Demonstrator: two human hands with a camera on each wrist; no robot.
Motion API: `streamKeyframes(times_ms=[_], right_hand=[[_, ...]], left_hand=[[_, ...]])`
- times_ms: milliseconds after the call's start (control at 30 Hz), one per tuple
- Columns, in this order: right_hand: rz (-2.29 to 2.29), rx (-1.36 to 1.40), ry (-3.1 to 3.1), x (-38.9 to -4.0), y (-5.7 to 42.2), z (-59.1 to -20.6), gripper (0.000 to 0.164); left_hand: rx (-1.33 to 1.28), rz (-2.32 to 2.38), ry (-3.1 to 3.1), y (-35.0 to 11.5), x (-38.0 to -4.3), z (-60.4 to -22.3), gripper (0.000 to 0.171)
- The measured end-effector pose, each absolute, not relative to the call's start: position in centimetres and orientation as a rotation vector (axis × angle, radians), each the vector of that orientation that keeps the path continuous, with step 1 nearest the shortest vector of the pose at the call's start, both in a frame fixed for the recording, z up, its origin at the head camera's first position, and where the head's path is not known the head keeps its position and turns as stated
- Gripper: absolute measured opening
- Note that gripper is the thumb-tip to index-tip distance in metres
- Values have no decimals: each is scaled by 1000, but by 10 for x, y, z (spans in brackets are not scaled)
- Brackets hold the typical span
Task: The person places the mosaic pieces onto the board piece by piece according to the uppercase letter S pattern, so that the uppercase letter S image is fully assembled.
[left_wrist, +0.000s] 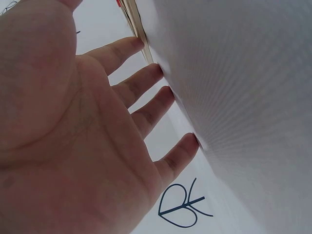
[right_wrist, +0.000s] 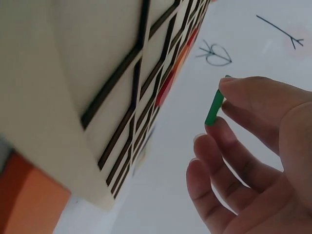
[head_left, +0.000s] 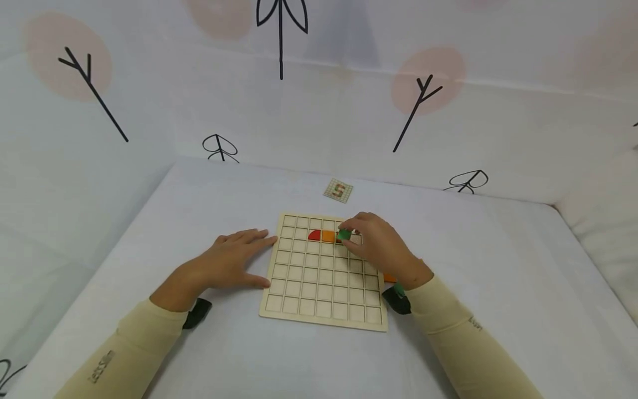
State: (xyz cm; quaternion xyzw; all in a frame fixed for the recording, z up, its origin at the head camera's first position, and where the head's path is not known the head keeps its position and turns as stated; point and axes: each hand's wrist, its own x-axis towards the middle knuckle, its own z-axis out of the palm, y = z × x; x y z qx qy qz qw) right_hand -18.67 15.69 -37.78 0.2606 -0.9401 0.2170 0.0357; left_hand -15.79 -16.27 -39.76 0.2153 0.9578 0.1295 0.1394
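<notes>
A pale wooden board with a grid of square cells lies flat on the white table. In an upper row sit a rounded red piece and an orange square tile; a second red piece beside them is mostly covered in the head view. Between thumb and fingertips my right hand pinches a thin green tile, held over that row near the second red piece. My left hand rests along the board's left side, fingers spread and fingertips right at its edge.
Behind the board lies a small card with an S-shaped pattern on a grid. An orange piece shows at the board's right side, partly hidden by my right wrist. A white cloth wall with drawn plants rises at the back.
</notes>
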Motion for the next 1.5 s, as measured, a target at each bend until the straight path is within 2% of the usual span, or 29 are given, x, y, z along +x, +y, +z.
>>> streamKeyframes(times_ms=[200,500,1500], right_hand=[[737,877,-2939,-180,148,-377,21],[747,993,-3016,-178,137,-379,26],[711,1027,-3071,-194,101,-382,18]], left_hand=[[622,374,2769,-163,-158,-395,94],[612,376,2763,-164,-159,-393,94],[630,383,2757,-163,-158,-397,94]])
